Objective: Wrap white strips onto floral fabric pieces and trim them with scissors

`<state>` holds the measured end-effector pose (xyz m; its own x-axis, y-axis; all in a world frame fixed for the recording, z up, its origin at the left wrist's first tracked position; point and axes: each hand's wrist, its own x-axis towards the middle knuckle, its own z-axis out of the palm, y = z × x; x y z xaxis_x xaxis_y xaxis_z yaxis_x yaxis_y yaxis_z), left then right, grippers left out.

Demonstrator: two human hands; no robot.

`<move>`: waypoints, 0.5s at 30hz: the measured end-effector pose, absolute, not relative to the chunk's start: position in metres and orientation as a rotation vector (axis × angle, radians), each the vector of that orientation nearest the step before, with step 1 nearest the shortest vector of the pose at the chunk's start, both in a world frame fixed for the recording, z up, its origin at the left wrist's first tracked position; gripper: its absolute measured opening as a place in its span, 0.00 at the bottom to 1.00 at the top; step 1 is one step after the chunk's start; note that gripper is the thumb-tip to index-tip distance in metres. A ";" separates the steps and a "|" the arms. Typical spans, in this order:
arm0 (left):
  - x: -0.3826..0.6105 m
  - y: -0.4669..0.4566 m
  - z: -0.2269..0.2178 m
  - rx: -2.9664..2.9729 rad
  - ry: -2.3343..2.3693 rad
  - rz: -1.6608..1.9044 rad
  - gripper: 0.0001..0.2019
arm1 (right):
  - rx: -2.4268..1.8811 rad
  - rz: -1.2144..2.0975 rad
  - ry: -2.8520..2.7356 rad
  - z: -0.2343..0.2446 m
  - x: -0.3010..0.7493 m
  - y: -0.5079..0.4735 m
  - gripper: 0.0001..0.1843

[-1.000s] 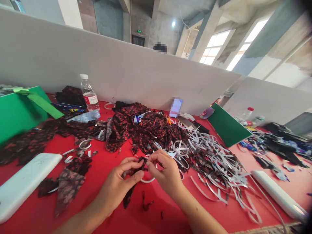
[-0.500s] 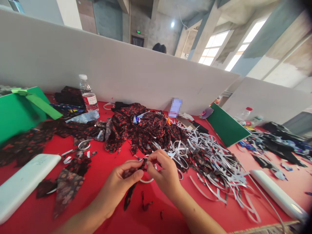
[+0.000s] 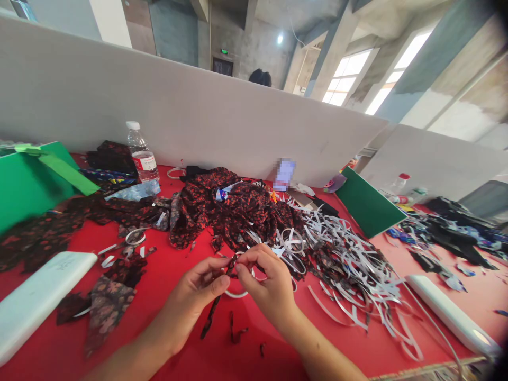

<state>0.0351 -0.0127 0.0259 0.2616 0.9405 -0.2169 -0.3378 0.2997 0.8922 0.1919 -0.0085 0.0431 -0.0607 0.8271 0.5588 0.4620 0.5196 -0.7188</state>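
Observation:
My left hand (image 3: 200, 286) and my right hand (image 3: 268, 275) meet above the red table, fingertips close together. Between the left thumb and fingers runs a narrow strip of dark floral fabric (image 3: 211, 316), its loose end hanging down toward the table. The right thumb and forefinger pinch at the strip's upper end. Behind and below the fingers lies a white ring-shaped band (image 3: 237, 294), partly hidden by the hands; whether the strip is joined to it I cannot tell. Small dark scraps (image 3: 237, 333) lie just in front.
A heap of dark red-flowered fabric (image 3: 238, 209) lies beyond the hands. At right is a tangle of white bands (image 3: 349, 248). A water bottle (image 3: 142, 156), a phone (image 3: 284, 175), green dividers (image 3: 367, 203) and white oblong devices (image 3: 45, 301) stand or lie around. A grey partition (image 3: 222, 121) closes the back.
The hanging part of the fabric strip has turned and looks narrower. Both hands keep nearly the same place, with slight finger movement.

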 end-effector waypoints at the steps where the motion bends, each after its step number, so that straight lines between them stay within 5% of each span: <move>1: 0.034 -0.012 0.024 0.900 0.917 1.041 0.12 | -1.101 0.456 -1.688 0.043 0.192 -0.008 0.05; 15: 0.028 -0.010 0.012 1.649 1.277 1.166 0.09 | -1.168 0.616 -1.630 0.037 0.189 -0.007 0.05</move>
